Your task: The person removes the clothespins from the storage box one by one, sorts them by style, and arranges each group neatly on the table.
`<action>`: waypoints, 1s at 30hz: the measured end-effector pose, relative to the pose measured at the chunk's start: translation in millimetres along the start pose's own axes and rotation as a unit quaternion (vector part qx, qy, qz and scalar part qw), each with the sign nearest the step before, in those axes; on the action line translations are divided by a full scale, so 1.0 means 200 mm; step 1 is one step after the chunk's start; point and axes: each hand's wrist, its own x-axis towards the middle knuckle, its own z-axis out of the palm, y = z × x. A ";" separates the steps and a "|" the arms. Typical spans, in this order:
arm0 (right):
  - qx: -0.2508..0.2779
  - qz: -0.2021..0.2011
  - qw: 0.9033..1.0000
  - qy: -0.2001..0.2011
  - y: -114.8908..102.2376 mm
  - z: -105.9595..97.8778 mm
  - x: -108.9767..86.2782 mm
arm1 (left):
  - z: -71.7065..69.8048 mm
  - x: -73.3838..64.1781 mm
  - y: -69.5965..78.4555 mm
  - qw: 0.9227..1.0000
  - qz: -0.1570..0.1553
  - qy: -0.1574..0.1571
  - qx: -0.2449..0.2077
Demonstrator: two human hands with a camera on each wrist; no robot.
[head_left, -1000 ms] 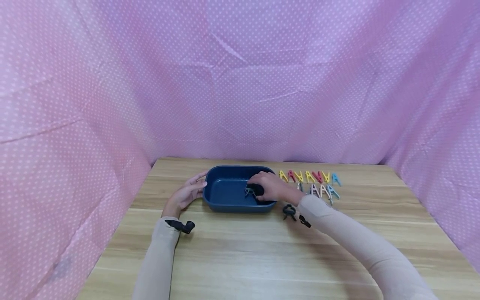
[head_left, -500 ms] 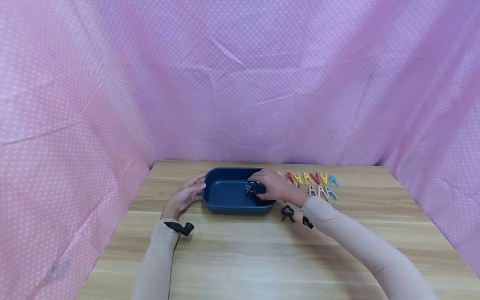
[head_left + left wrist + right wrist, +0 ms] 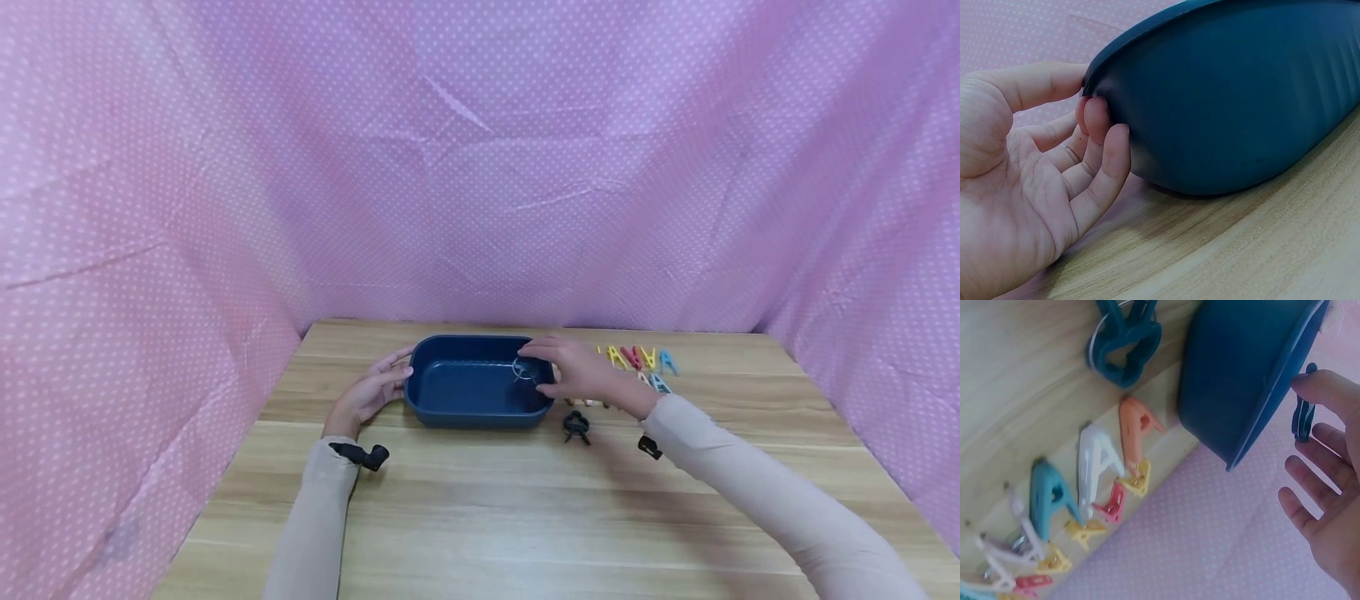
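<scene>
My left hand [image 3: 375, 388] holds the left end of a dark blue plastic basin [image 3: 465, 421], thumb at the rim and curled fingertips against the outer wall [image 3: 1222, 106]. Over the basin's right end, my right hand [image 3: 581, 371] pinches a dark green spring clip with a wire ring [image 3: 524, 369]. In the right wrist view this clip [image 3: 1304, 409] spans thumb and forefinger, while the other fingers are spread off it. A similar dark green clip [image 3: 577, 426] lies on the table, just right of the basin's near corner.
Rows of small clothespins [image 3: 633, 357] in yellow, red and blue lie right of the basin, partly behind my right hand. Larger orange [image 3: 1138, 431], white [image 3: 1094, 465] and teal [image 3: 1050, 497] pegs lie closer. A pink dotted cloth [image 3: 480, 208] hangs behind the wooden table [image 3: 465, 508].
My right hand has moved right, from above the basin's inside to its right end, and the pinched clip went with it. The left hand and basin have stayed put.
</scene>
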 end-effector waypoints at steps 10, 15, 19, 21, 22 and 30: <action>-0.008 -0.021 1.000 0.001 0.02 -0.09 -0.12 | 0.00 0.00 0.00 1.000 0.004 -0.004 -0.008; -0.028 -0.031 0.999 0.007 0.06 -0.12 -0.20 | 0.00 0.00 0.01 1.000 0.001 -0.004 -0.014; -0.035 -0.019 0.999 -0.008 0.08 -0.14 -0.27 | 0.01 0.01 0.01 1.000 0.001 -0.007 -0.017; -0.037 -0.015 0.999 -0.016 0.10 -0.14 -0.30 | 0.02 0.02 0.01 1.000 0.000 -0.006 -0.018; -0.039 -0.015 0.999 -0.019 0.10 -0.15 -0.32 | 0.02 0.02 0.01 1.000 0.000 -0.005 -0.018; -0.042 -0.009 0.997 -0.057 0.14 -0.13 -0.42 | 0.02 0.00 0.01 1.000 -0.001 -0.001 -0.017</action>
